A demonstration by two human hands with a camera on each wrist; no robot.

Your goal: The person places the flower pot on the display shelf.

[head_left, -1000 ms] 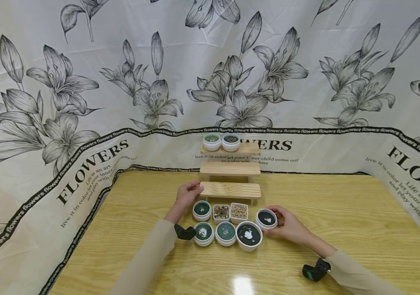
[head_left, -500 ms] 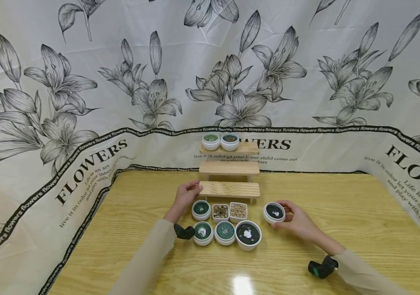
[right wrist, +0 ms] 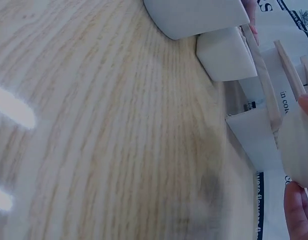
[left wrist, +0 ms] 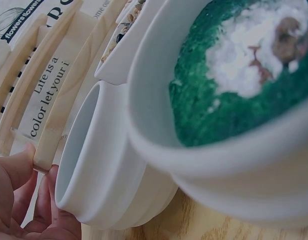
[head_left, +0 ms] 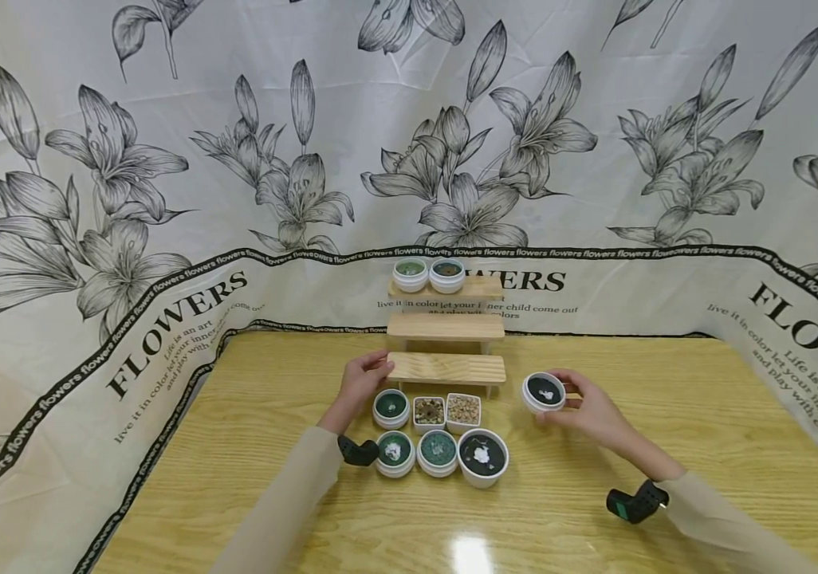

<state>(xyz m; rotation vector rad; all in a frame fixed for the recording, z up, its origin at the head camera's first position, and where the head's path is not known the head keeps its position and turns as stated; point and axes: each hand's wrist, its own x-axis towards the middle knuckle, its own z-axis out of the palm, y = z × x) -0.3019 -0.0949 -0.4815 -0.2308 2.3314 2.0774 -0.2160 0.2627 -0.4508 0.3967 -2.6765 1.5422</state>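
Observation:
My left hand (head_left: 359, 388) pinches the left end of the lowest step of a wooden tiered stand (head_left: 448, 367), thumb above and fingers below in the left wrist view. My right hand (head_left: 590, 410) grips a round white pot (head_left: 544, 391) with black filling and white bits, right of the stand. In the right wrist view only this pot's pale side (right wrist: 299, 150) shows between thumb and fingers. Beside my left hand stands a white pot with dark green filling (head_left: 391, 406). A green pot with a white patch (left wrist: 244, 55) looms close in the left wrist view.
Square pots of gravel (head_left: 429, 411) and pale chips (head_left: 463, 410) stand before the stand. Nearer are a speckled green pot (head_left: 438, 451) and a larger black-filled pot (head_left: 482, 456). Two small pots (head_left: 410, 274) sit on the top step. Flower-printed cloth (head_left: 294, 199) backs the wooden table (head_left: 667, 414).
My right hand has carried the black-filled pot away from beside the larger one, to the right and farther back. My left hand has stayed on the stand's lowest step.

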